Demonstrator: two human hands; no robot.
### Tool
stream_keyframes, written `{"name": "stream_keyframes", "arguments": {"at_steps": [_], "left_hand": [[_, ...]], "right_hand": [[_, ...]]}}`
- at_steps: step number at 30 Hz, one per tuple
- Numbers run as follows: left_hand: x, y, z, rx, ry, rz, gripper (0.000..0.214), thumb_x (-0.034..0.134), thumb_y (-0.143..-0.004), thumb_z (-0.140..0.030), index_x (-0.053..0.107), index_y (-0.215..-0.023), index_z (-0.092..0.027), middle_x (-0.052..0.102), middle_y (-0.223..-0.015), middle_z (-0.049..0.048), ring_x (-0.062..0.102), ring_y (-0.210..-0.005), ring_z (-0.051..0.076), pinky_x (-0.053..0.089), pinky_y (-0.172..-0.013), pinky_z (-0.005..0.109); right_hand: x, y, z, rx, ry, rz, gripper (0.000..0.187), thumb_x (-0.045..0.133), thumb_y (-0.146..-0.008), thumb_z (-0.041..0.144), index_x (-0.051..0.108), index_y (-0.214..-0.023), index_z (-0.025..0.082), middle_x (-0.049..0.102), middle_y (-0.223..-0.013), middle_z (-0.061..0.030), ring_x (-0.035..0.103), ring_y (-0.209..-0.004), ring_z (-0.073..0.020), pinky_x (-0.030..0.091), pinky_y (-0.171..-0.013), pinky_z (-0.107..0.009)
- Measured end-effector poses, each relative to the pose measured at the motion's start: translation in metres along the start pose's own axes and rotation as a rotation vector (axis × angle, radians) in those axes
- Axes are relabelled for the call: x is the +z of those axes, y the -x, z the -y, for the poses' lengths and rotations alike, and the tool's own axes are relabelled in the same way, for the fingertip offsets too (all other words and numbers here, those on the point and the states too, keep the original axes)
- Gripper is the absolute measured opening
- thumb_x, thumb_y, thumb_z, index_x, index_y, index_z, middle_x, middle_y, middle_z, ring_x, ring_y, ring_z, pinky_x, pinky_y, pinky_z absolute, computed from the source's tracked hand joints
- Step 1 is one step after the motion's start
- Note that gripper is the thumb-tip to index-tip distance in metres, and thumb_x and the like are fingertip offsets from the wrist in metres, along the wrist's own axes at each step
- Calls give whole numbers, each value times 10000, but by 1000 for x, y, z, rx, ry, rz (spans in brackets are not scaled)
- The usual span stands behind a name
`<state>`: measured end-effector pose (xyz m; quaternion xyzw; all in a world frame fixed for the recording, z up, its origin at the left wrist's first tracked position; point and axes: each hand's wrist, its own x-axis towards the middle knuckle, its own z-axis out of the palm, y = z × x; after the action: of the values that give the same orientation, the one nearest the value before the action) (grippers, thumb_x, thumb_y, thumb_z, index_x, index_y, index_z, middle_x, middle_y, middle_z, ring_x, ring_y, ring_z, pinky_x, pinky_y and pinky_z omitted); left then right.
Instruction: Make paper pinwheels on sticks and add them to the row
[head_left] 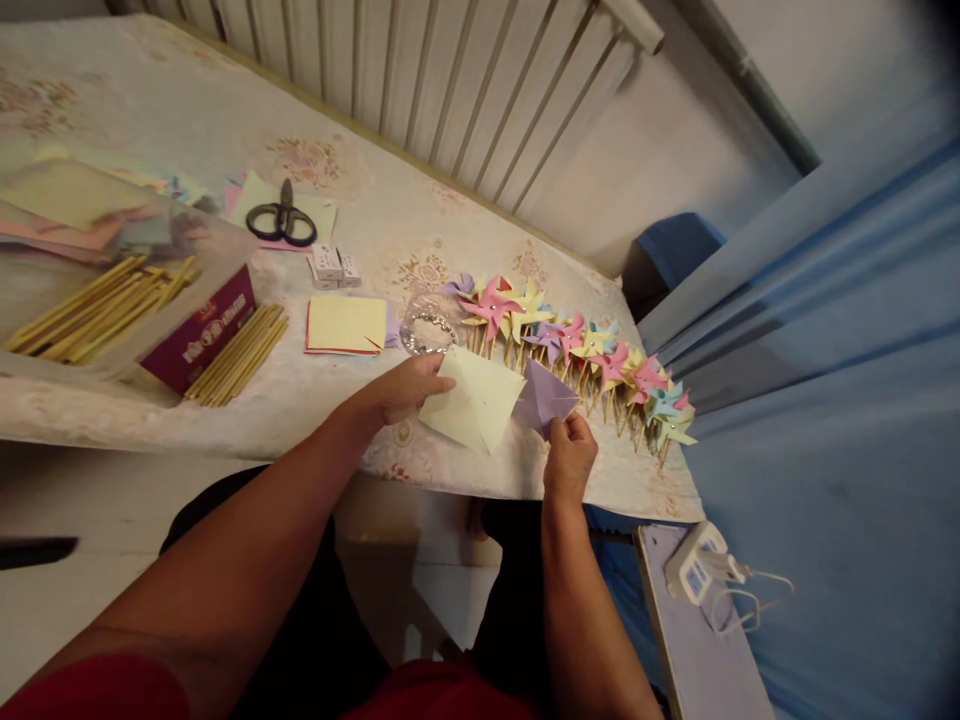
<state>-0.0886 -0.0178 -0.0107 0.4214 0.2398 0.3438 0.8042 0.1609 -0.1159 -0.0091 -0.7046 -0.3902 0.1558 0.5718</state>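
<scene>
Yellow paper square (472, 402) hangs over the table's (360, 200) near edge, pinched in the closed fingers of my left hand (405, 390). The smaller purple folded sheet (544, 398) is just beside it, nipped tight by my right hand (570, 462). I judge that light corner holds keep both uncreased. Pinwheels (577, 350) overlap past counting; there are two stick bundles (97, 305) and one pair of scissors (281, 222).

Only illegible print on the maroon box (201, 338)
</scene>
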Motion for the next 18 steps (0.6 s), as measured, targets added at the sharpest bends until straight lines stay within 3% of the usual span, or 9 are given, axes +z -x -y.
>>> {"name": "stream_keyframes", "arguments": {"at_steps": [3,6,8,11,13,14,18], "left_hand": [[-5,-1,-4,85,98,-31,424,799,-645,-248,641,-1022,-136,741,-866,62,691,-727,182,534,-725,307],[-10,-3,-5,144,166,-62,447,807,-644,-234,646,-1046,-120,758,-923,95,713,-769,204,548,-737,315],[-11,-3,-6,161,190,-80,464,806,-648,-228,646,-1068,-113,761,-956,113,723,-815,226,551,-751,327],[-9,-1,-6,161,194,-103,477,788,-668,-223,646,-1108,-108,762,-996,128,725,-904,264,550,-803,361],[-7,1,-8,160,188,-112,481,778,-671,-217,647,-1120,-109,760,-1015,130,719,-956,280,545,-837,379],[-6,2,-9,161,184,-114,479,775,-666,-212,649,-1117,-109,759,-1020,129,716,-971,283,543,-844,382],[-2,4,-11,150,165,-117,461,767,-643,-198,652,-1082,-113,755,-1014,127,713,-973,278,545,-832,369]], "right_hand": [[6,2,-2,-126,121,-13,229,530,-811,318,690,-871,165,662,-748,-10,576,-706,-161,468,-707,-287],[15,14,-7,-344,298,4,300,469,-862,286,712,-994,169,729,-913,-73,647,-837,-207,498,-810,-339],[23,26,-11,-465,356,134,353,434,-877,239,708,-1093,182,740,-1045,-99,673,-951,-226,507,-883,-366],[32,43,-14,-532,356,431,337,469,-890,234,714,-1122,222,739,-1091,-95,674,-1028,-237,506,-956,-395],[34,49,-11,-505,301,565,311,538,-879,271,719,-1130,246,733,-1131,-86,660,-1087,-246,485,-1010,-411],[34,50,-9,-458,266,566,297,560,-874,294,725,-1116,251,733,-1135,-82,656,-1099,-250,476,-1025,-418],[33,38,8,-103,50,343,287,581,-864,418,738,-1007,224,752,-1021,-67,683,-988,-237,509,-958,-416]]}}
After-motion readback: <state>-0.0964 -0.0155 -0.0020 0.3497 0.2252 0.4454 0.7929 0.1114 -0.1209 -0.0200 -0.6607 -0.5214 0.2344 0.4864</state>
